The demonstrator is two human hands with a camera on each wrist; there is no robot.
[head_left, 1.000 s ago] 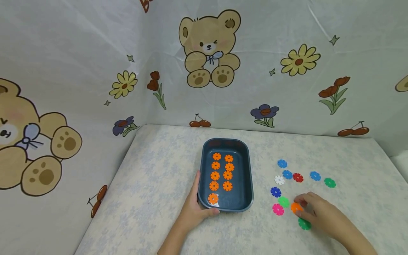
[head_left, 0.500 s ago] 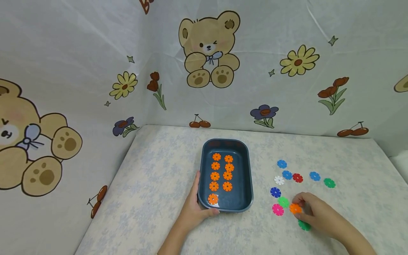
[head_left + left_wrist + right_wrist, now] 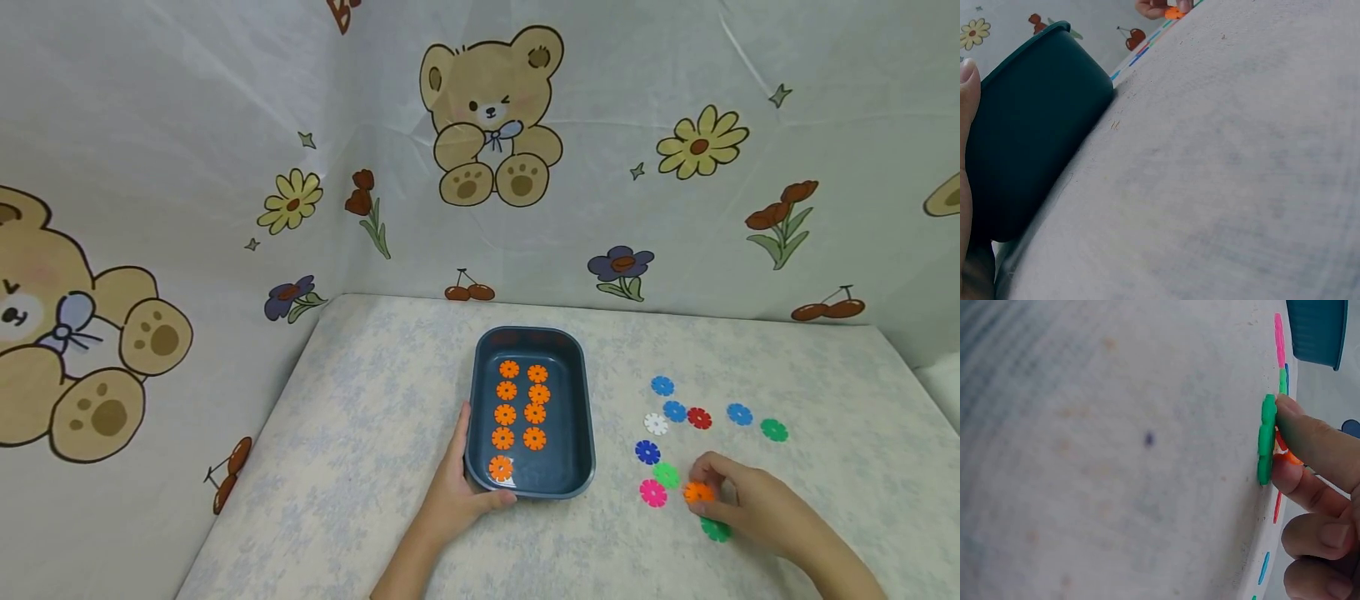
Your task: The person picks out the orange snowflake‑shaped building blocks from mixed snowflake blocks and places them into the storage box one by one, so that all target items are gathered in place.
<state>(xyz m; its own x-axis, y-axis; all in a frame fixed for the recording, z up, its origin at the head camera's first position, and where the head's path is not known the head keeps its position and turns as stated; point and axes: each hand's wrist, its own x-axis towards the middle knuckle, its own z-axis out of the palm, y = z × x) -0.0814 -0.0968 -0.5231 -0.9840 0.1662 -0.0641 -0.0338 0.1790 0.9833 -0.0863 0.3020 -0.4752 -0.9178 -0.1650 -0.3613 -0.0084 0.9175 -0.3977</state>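
At its near left corner, the dark blue-green plastic tray (image 3: pixel 587 417) is gripped by my left hand (image 3: pixel 456 492), thumb along the near rim. Inside lie several orange flower-shaped plastic discs (image 3: pixel 506 414) in two columns. To the right, my right hand (image 3: pixel 750 500) pinches another orange flower-shaped disc (image 3: pixel 698 492) between thumb and fingers; it looks tilted. A green disc (image 3: pixel 715 530) lies just below, partly hidden by that hand. In the right wrist view, the green disc (image 3: pixel 1266 440) stands in front of the pinching fingers, which mostly hide the orange disc (image 3: pixel 1293 457).
Left of the right hand lie a pink disc (image 3: pixel 653 493), a light green disc (image 3: pixel 666 476) and a dark blue disc (image 3: pixel 647 452). Farther back are a white disc (image 3: pixel 656 424), a red disc (image 3: pixel 700 418), several light blue discs (image 3: pixel 739 414) and a green disc (image 3: pixel 774 430).
The orange disc in the right hand's fingers has tipped and now looks narrower than half a second ago. The left hand and tray stay in place.
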